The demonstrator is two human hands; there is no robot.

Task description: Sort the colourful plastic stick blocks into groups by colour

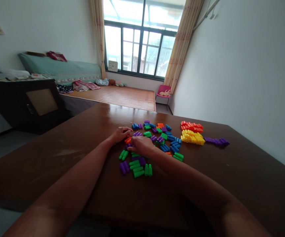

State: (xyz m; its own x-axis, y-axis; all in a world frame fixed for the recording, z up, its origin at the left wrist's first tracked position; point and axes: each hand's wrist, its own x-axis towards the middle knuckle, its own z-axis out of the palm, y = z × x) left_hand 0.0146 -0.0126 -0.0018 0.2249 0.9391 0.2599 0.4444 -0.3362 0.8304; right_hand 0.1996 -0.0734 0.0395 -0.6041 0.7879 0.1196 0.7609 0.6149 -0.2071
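Plastic interlocking pieces in green, purple, blue and orange lie scattered on a dark brown wooden desk [58, 154], seen from the head camera, the only view.

Head view. Both forearms reach in from six o'clock toward the middle of the scatter. The left hand [119, 134] rests at the ten o'clock edge of the loose pieces, fingers curled toward an orange piece [128, 140] that lies between the two hands. The right hand [142, 145] sits just beside it, knuckles up, fingers bent down over the pieces beneath; whether either grip has closed on a piece or merely rests on it cannot be told, because the fingertips are hidden. Green pieces [139, 169] lie just toward six o'clock of the right hand, a purple piece [124, 167] beside them. Blue pieces [173, 144] lie at three o'clock of the hands. Farther toward two o'clock stand three sorted groups: a red stack [192, 126], a yellow stack [192, 137] touching it, and a purple row [216, 141] just beside.

Risks, as judged. The right forearm [182, 177] crosses low over the scatter, so a sideways sweep could push green pieces toward the near desk edge. Hands working this close may knock the orange piece away. A long reach toward two o'clock could topple the sorted stacks.
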